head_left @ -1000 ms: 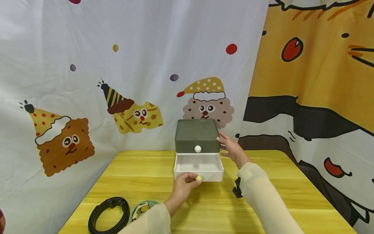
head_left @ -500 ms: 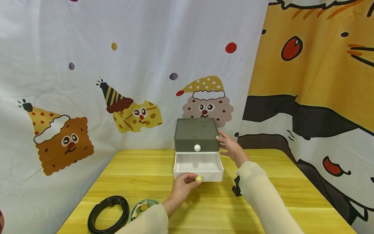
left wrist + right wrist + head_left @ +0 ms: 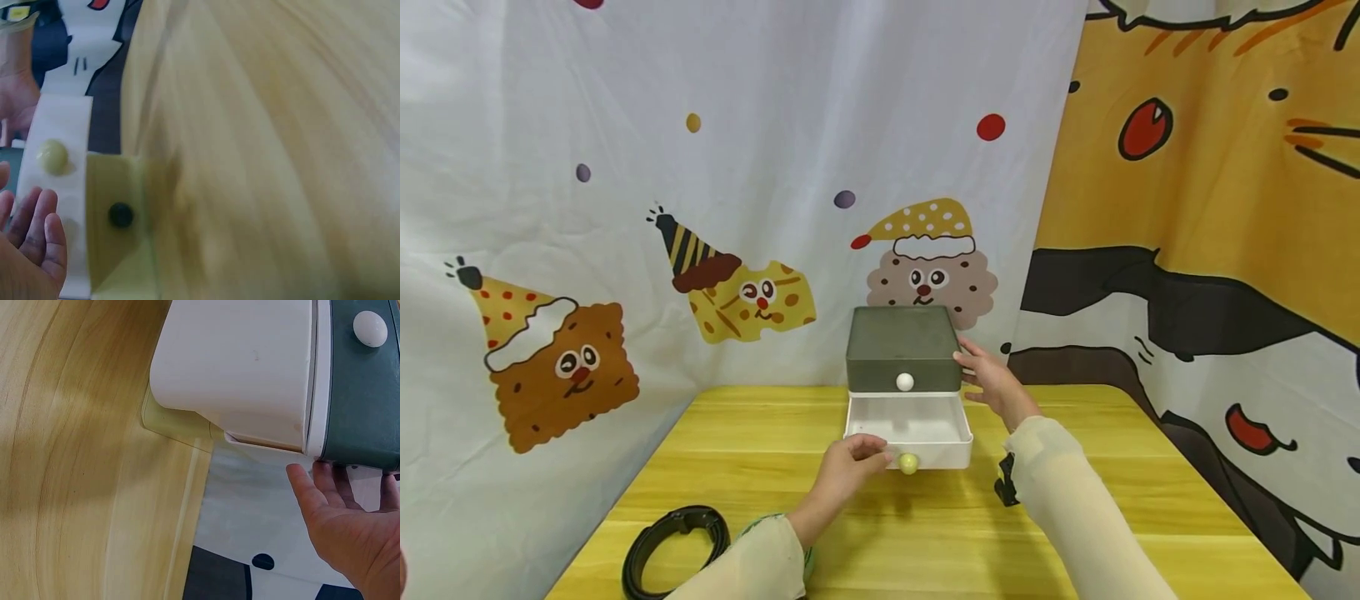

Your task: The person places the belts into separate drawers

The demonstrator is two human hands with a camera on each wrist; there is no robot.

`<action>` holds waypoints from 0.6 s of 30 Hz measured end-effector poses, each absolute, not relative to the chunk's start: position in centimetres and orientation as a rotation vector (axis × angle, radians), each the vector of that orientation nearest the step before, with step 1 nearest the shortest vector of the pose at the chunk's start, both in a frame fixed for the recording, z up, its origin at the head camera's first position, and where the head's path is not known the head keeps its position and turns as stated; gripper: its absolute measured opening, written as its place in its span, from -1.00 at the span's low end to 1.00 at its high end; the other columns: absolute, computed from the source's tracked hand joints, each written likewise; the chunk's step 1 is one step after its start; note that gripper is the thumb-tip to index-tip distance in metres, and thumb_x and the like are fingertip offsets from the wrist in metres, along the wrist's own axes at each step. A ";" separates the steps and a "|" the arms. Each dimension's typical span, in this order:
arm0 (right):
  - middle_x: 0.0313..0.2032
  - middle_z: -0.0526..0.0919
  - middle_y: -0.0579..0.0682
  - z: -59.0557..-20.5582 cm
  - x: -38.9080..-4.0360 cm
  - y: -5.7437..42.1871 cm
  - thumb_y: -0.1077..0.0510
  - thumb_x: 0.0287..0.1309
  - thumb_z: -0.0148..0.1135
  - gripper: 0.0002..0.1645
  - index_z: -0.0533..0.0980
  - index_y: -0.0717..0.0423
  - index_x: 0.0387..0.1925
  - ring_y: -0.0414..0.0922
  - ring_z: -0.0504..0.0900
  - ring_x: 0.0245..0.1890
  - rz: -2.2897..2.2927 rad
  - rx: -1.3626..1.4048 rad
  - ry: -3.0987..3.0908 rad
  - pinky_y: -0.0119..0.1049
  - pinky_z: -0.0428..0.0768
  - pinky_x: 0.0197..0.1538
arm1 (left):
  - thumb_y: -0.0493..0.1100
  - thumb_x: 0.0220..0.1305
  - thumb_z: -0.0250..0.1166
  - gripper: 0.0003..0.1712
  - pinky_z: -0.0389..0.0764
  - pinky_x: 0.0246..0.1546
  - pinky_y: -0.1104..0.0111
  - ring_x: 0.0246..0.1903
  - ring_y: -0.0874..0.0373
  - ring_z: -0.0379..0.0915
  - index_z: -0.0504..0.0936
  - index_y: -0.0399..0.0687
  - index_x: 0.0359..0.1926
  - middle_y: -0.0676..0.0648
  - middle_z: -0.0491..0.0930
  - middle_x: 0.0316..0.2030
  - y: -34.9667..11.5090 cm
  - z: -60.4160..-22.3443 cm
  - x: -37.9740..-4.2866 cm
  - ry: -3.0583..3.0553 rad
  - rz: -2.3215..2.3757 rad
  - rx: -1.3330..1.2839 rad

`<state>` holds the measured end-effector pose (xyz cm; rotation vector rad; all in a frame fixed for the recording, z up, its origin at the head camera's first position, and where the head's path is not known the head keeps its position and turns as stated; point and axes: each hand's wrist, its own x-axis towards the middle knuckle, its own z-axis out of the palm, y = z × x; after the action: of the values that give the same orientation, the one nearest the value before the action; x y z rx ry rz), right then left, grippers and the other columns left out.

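Note:
A small drawer box with a dark green upper part (image 3: 904, 333) stands at the back of the table. Its white lower drawer (image 3: 940, 456) is pulled out and looks bare inside. A pale yellow knob (image 3: 908, 463) sits on that drawer's front, a white knob (image 3: 905, 382) on the green part. My left hand (image 3: 842, 477) is just left of the yellow knob, fingers loosely bent and off it; the left wrist view shows the fingers (image 3: 37, 231) at the drawer front. My right hand (image 3: 996, 385) rests its fingertips against the green part's right side.
A coiled black belt (image 3: 632, 562) lies at the table's front left. Beside it, a green belt (image 3: 809, 565) is mostly hidden behind my left sleeve. A patterned curtain (image 3: 775, 167) hangs right behind the wooden table (image 3: 925, 533).
My left hand has let go of the yellow knob and moved left, its sleeve now covering most of the green belt. The drawer stays pulled out; my right hand has stayed in place.

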<state>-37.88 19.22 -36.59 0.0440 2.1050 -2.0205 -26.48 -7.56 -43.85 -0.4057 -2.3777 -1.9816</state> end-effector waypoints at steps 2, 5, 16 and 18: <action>0.55 -0.09 0.09 -36.5 -37.9 19.2 -0.07 0.50 -0.01 -0.21 -0.10 -0.28 0.58 0.21 -0.02 0.49 -2.028 0.047 2.098 0.28 0.01 0.40 | -0.21 0.25 0.40 -0.69 0.63 -0.31 0.31 -0.33 0.08 0.64 0.66 -0.35 -0.07 -0.11 0.71 -0.29 -8.2 -43.3 -26.8 -2.376 -1.988 -0.397; 0.55 -0.09 0.09 -36.4 -37.8 19.2 -0.06 0.51 -0.02 -0.22 -0.11 -0.28 0.58 0.21 -0.02 0.49 -2.028 0.044 2.099 0.28 0.02 0.40 | -0.21 0.25 0.39 -0.66 0.59 -0.32 0.31 -0.33 0.06 0.65 0.64 -0.36 -0.03 -0.09 0.72 -0.30 -9.2 -42.4 -27.2 -2.355 -2.000 -0.365; 0.55 -0.07 0.08 -36.5 -38.2 19.3 -0.06 0.51 -0.02 -0.23 -0.09 -0.29 0.58 0.20 0.00 0.49 -2.015 0.053 2.116 0.28 0.06 0.39 | -0.24 0.25 0.40 -0.68 0.59 -0.18 0.22 -0.24 0.04 0.66 0.66 -0.29 0.00 -0.10 0.71 -0.18 -12.9 -40.4 -28.9 -2.359 -2.028 -0.291; 0.55 -0.06 0.08 -36.6 -38.1 19.3 -0.06 0.50 -0.01 -0.23 -0.09 -0.29 0.58 0.20 0.00 0.49 -2.017 0.058 2.113 0.28 0.07 0.39 | -0.22 0.26 0.39 -0.62 0.59 -0.15 0.21 -0.19 0.04 0.65 0.64 -0.29 0.06 -0.15 0.69 -0.10 -13.6 -40.3 -29.1 -2.393 -2.027 -0.323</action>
<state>-38.14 19.34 -36.63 0.0576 2.1135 -2.0173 -29.07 -13.59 -40.34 -0.3226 -2.3930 -2.0274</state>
